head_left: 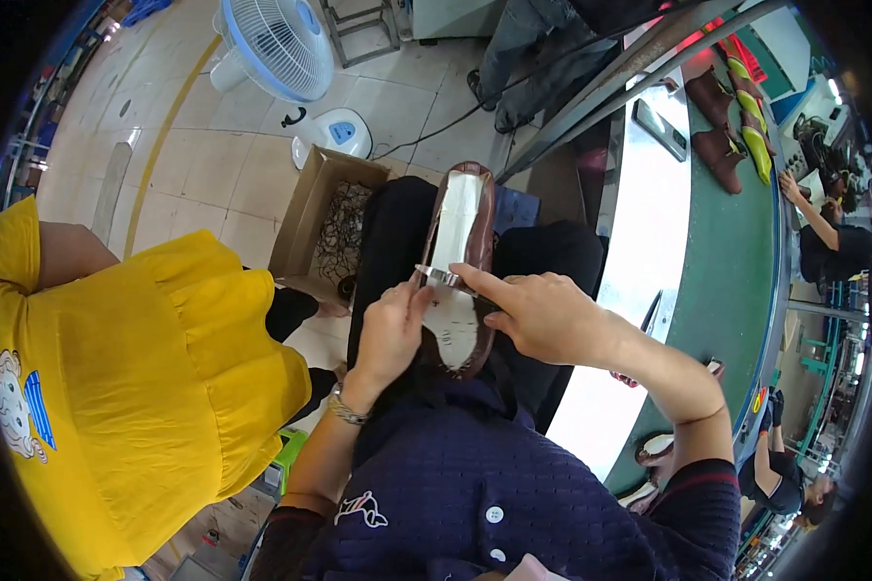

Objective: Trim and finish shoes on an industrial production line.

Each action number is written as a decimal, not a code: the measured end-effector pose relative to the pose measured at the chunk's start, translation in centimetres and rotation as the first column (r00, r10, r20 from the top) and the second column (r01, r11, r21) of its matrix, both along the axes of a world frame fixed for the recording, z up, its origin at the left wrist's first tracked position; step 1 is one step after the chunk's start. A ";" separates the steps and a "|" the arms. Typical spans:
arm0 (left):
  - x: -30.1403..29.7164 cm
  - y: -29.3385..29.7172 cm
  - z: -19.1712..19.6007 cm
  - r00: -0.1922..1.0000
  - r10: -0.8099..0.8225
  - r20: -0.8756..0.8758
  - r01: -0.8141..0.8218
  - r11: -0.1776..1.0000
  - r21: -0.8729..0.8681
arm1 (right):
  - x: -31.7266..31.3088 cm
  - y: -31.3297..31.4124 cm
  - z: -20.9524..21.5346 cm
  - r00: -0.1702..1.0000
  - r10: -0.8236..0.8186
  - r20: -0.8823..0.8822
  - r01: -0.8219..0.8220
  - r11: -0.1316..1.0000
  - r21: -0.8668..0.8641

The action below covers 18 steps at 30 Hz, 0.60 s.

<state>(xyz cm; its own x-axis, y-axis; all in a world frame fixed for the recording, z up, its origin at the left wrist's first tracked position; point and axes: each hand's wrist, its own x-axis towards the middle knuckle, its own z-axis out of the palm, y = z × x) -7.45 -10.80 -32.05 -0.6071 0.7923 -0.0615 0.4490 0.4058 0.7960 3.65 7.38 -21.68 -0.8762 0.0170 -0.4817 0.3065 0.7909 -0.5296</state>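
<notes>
A brown leather shoe upper on a last (481, 228) lies sole side up on my lap, its pale insole showing. Across the insole's middle lies a small shiny metal tool (440, 275); its exact kind is hard to make out. My left hand (394, 334), with a metal watch at the wrist, is closed at the left edge of the shoe, thumb and finger on the tool. From the other side reaches my right hand (538, 308). Its index finger is stretched onto the tool's right end, the thumb apart near the shoe's edge, the remaining fingers curled.
An open cardboard box (303, 218) of dark stringy scraps stands ahead left, near a white-blue fan (279, 44). A person in yellow (155, 378) is close at my left. Along my right runs a green-topped bench (722, 261) with a phone (660, 130) and brown shoe parts (715, 126).
</notes>
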 end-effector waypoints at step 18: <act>-1.0 5.2 -1.1 0.124 -0.237 0.964 -0.360 0.894 0.266 | -0.6 2.3 2.1 0.980 0.138 0.145 -0.143 0.989 0.023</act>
